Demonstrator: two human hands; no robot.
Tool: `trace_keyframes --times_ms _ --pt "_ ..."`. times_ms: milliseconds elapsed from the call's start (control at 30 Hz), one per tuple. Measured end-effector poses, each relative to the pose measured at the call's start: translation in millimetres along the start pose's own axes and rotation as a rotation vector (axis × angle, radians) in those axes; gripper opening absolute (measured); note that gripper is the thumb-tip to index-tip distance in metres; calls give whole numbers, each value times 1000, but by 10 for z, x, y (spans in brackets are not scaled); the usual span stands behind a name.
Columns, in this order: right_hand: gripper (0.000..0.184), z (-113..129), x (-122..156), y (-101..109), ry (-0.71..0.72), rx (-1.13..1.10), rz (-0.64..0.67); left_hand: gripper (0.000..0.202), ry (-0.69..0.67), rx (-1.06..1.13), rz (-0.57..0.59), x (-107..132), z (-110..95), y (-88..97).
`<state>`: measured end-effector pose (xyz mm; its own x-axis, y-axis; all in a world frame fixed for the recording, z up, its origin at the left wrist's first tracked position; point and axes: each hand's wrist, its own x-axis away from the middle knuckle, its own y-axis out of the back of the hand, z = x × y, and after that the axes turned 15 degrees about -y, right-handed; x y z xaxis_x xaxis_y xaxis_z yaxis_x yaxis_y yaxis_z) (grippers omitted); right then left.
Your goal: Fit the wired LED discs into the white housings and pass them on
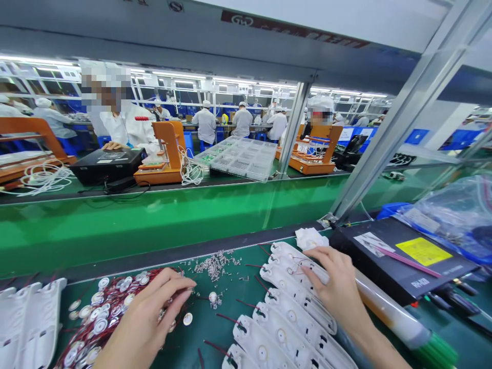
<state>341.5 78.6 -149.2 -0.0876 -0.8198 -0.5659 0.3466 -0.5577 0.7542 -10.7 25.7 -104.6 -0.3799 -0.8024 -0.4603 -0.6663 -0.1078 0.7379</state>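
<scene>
My left hand [148,320] rests on a heap of small round silver discs with red wires [98,318], fingertips pinched at its right edge; whether it grips one I cannot tell. My right hand [338,289] lies on a row of long white plastic housings [286,320], fingers pressing the one second from the top [298,266]. Each housing has a red wire sticking out at its left side. A loose disc [187,319] lies between my hands.
A pile of tiny silver screws [213,264] lies beyond my hands. A black box with a yellow label [400,256] stands at right, a white tube [388,310] beside it. More white housings [28,315] lie at far left. A green conveyor [154,220] runs across; workers sit beyond.
</scene>
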Motion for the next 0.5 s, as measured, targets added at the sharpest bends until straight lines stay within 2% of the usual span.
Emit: trace_keyframes --times_ms 100,167,300,400,500 --pt "34 106 11 94 60 59 -24 16 -29 -2 -47 -35 -44 44" --pt "49 196 27 99 84 130 44 13 -26 -1 -68 -54 -88 67" --pt "56 284 18 49 69 206 154 12 18 37 -118 -60 -192 67" --pt "51 384 -15 146 69 164 71 12 78 127 -135 -56 -305 -10" --pt "26 671 7 379 130 -64 13 13 135 312 -114 -63 -463 -149"
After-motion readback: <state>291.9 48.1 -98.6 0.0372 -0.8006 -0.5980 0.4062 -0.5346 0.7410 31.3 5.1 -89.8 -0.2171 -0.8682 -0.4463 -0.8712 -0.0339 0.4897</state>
